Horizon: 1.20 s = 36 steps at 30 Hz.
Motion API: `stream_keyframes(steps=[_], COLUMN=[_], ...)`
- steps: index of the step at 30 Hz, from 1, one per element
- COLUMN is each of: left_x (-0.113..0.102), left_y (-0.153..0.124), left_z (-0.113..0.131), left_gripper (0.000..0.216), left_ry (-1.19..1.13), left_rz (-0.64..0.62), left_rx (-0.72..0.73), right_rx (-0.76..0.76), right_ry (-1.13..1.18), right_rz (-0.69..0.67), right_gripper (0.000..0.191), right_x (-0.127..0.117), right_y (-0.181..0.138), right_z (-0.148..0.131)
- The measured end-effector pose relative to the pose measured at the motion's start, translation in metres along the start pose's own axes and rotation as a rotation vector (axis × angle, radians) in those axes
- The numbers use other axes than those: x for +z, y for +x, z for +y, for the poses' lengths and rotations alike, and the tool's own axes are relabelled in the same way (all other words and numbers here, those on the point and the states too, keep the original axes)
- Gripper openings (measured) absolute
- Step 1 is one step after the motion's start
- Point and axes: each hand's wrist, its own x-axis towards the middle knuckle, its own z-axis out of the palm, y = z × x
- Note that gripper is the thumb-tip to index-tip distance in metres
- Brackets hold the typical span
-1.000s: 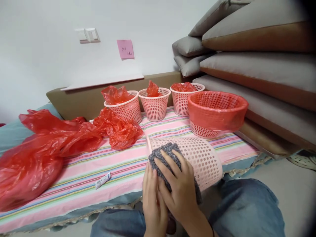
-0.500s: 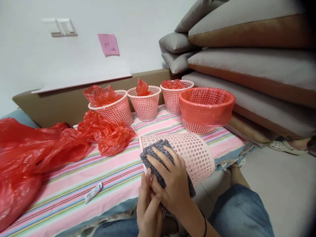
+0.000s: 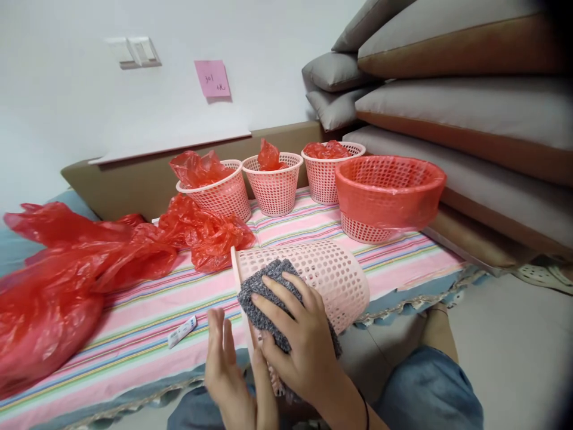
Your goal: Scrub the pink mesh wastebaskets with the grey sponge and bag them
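A pale pink perforated basket (image 3: 331, 278) lies on its side at the near edge of the striped cloth. My right hand (image 3: 298, 334) presses a grey knitted cloth (image 3: 264, 298) against the basket's side near its rim, fingers spread over the cloth. My left hand (image 3: 230, 373) is just left of it, fingers stretched out and apart, its edge touching the basket's rim. It holds nothing.
Three pink baskets (image 3: 274, 188) with red bags stand at the back, and a basket lined with a red bag (image 3: 388, 194) at the right. Loose red plastic bags (image 3: 89, 263) lie at the left. A small white tube (image 3: 182, 331) lies on the striped cloth (image 3: 147, 334). Cushions (image 3: 470, 101) are stacked at the right.
My left hand has come off the grey cloth and opened to the left. The basket has shifted left with my right hand still pressing the cloth on it.
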Motion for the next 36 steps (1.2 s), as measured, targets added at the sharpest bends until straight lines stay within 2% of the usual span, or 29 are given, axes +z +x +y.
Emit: stream_keyframes(steps=[3,5,9,14,17,22,25,27,29,33,36], left_x=[0.005,0.008,0.014,0.02,0.019,0.014,0.014,0.015,0.015,0.017,0.019], left_y=[0.018,0.022,0.017,0.006,-0.006,-0.033,-0.036,-0.031,-0.024,-0.015,-0.014], left_z=[0.014,0.015,0.007,-0.005,-0.01,-0.013,-0.012,-0.012,-0.012,-0.012,-0.013], left_gripper=[0.057,0.062,0.06,0.056,0.058,0.064,0.064,0.056,0.048,0.05,0.052], left_ry=[0.055,0.083,0.059,0.019,-0.023,-0.197,-0.213,-0.145,-0.079,-0.084,-0.055], left_rz=[-0.086,-0.14,-0.183,-0.212,-0.194,-0.137,-0.092,-0.119,-0.184,-0.217,-0.184], left_rx=[-0.317,-0.414,-0.358,-0.281,-0.375,-0.565,-0.519,-0.408,-0.343,-0.397,-0.412], right_rx=[-0.003,-0.009,-0.003,0.021,0.135,0.399,0.443,0.441,0.403,0.135,0.016], right_ry=[0.021,0.021,-0.007,-0.088,-0.171,-0.33,-0.342,-0.369,-0.397,-0.282,-0.186], right_rz=[-0.013,-0.001,0.05,0.088,0.082,0.219,0.296,0.31,0.274,0.09,0.025], right_gripper=[0.046,0.045,0.045,0.043,0.042,0.044,0.046,0.045,0.042,0.042,0.047], right_x=[-0.001,-0.003,-0.008,-0.014,-0.02,-0.05,-0.065,-0.065,-0.055,-0.023,-0.005], right_y=[-0.005,-0.009,-0.014,-0.001,0.008,-0.003,-0.013,-0.014,-0.01,-0.006,-0.008], right_z=[0.0,0.0,0.0,0.012,0.04,0.118,0.146,0.141,0.118,0.046,0.014])
